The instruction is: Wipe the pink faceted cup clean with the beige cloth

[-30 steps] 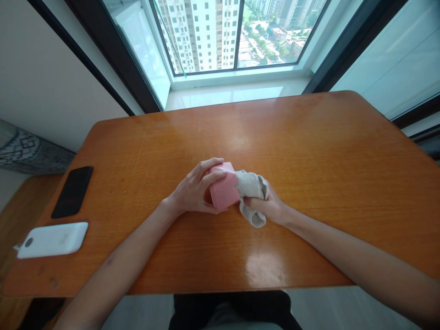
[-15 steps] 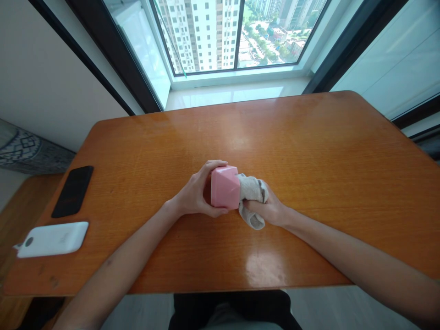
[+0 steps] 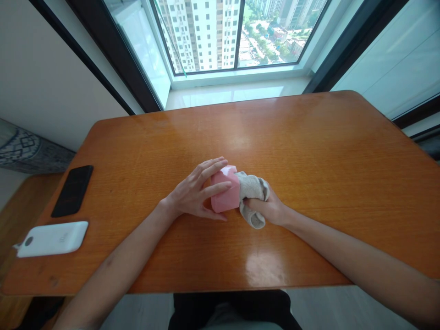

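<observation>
A small pink box with angled faces (image 3: 227, 200) is held just over the table in front of me. Around its left side lies my left hand (image 3: 197, 190), its fingers loosely spread over the top and front face and the thumb below. My right hand (image 3: 270, 206) is closed on a bunched light grey cloth (image 3: 252, 187) with a darker stripe. The cloth presses against the box's right side, and one end hangs down in a loop. The cloth hides that side of the box.
The wooden table (image 3: 309, 151) has rounded corners. On its left part lie a black phone (image 3: 73, 191) and a white phone-shaped device (image 3: 53, 239). Beyond the far edge is a window (image 3: 235, 36) with a sill. A patterned cushion (image 3: 30, 149) is at the far left.
My left hand's fingers have loosened from a grip at top and bottom and now spread across the pink box. The box has turned slightly. The right hand and cloth have hardly moved.
</observation>
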### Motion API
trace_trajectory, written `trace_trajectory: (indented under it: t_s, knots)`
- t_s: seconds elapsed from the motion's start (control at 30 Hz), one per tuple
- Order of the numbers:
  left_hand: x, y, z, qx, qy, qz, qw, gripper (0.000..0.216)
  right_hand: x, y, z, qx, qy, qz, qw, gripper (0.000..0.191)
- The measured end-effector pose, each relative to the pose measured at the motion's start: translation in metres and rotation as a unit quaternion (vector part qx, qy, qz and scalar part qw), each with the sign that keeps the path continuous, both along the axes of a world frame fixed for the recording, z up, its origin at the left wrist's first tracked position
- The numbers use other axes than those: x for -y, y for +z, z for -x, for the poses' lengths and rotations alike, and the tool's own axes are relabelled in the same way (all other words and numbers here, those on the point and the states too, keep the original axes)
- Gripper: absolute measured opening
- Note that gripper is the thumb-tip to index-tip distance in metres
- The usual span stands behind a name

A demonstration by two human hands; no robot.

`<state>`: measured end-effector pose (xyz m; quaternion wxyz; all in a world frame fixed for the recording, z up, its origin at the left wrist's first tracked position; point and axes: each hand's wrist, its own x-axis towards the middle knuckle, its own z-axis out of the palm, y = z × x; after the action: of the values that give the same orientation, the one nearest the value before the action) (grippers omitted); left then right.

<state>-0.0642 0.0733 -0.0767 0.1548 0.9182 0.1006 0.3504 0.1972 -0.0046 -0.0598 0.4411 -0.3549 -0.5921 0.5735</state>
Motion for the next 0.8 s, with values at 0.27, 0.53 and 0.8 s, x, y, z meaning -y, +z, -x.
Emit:
trace_trajectory:
  t_s: [0.27, 0.53, 0.8]
  knots:
    - [0.009, 0.004, -0.010, 0.010, 0.049, 0.059, 0.997, 0.106, -0.001, 0.002, 0.002, -0.001, -0.021, -0.021, 1.000, 0.008]
    - [0.015, 0.008, -0.017, 0.051, 0.013, 0.270, 0.961, 0.101, 0.002, -0.001, 0.001, 0.001, 0.044, -0.058, 0.997, 0.010]
    - [0.008, -0.001, -0.013, 0.074, -0.007, 0.063, 0.995, 0.123, 0.003, -0.003, 0.001, -0.017, 0.049, -0.041, 0.998, 0.010]
